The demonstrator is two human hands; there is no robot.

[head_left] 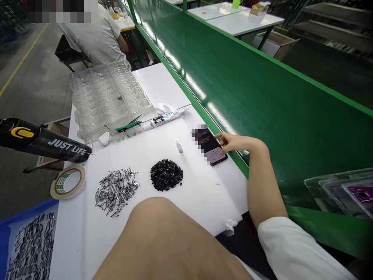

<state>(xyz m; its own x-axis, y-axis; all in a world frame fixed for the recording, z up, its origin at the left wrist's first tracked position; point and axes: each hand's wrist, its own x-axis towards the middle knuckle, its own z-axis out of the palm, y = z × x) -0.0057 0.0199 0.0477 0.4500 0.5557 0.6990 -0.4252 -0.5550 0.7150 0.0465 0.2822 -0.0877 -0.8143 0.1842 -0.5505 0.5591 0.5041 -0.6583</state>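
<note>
My right hand rests at the right edge of a smartphone lying on the table. Its thumb and forefinger are apart and touch or hover by the phone's edge; the hand does not wrap around it. The phone's screen is lit, partly blurred out. A large bare limb of mine fills the bottom middle, and my left hand is not visible. On the white sheet lie a heap of small black pieces, a spread of thin black-outlined oval pieces and a small clear vial.
Clear moulded trays lie at the back left, near a white tube and green-handled tweezers. A tape roll and a black "JUST LIFE" cylinder stand left. A green conveyor runs along the right. A person sits ahead.
</note>
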